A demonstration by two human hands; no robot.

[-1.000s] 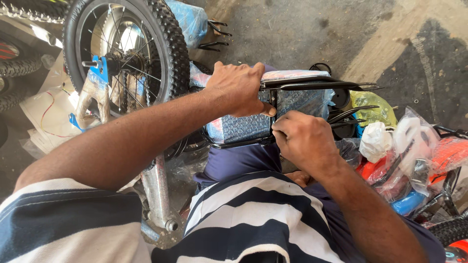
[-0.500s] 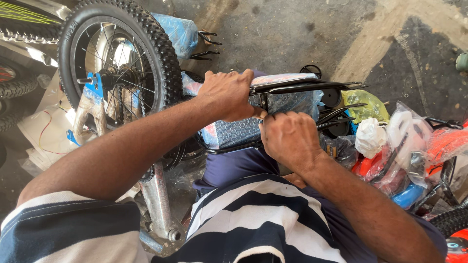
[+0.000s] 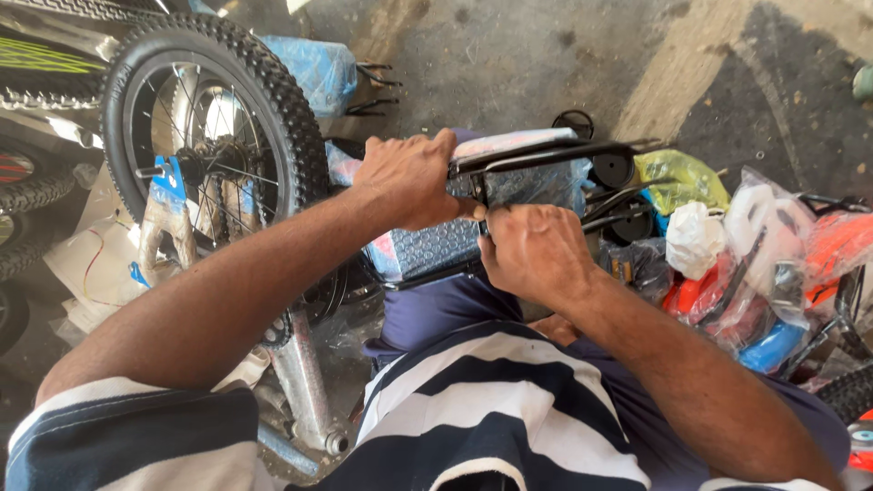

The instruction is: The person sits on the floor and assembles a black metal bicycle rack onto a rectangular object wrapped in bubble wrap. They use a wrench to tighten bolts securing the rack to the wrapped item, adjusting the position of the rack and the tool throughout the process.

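Observation:
My left hand [image 3: 411,180] grips the near end of a black metal bicycle rack [image 3: 546,155] made of thin bars. My right hand [image 3: 535,250] is closed just below it, fingers curled at the rack's underside where it meets a bubble-wrapped part [image 3: 435,245]; what the fingers pinch is hidden. The rack lies over my lap, above a wrapped blue piece [image 3: 532,186]. A small bicycle wheel [image 3: 209,145] with a knobby black tyre stands to the left, beside my left forearm.
A wrapped silver frame tube [image 3: 305,386] runs down by my left knee. Plastic bags with orange, white and blue parts [image 3: 773,264] lie at the right, with a yellow-green bag [image 3: 682,177]. More tyres [image 3: 36,182] are at the far left. Bare concrete floor [image 3: 546,55] is ahead.
The view has shifted, so the wheel and hands sit lower in frame. My right hand has slid up closer under the rack, next to my left hand.

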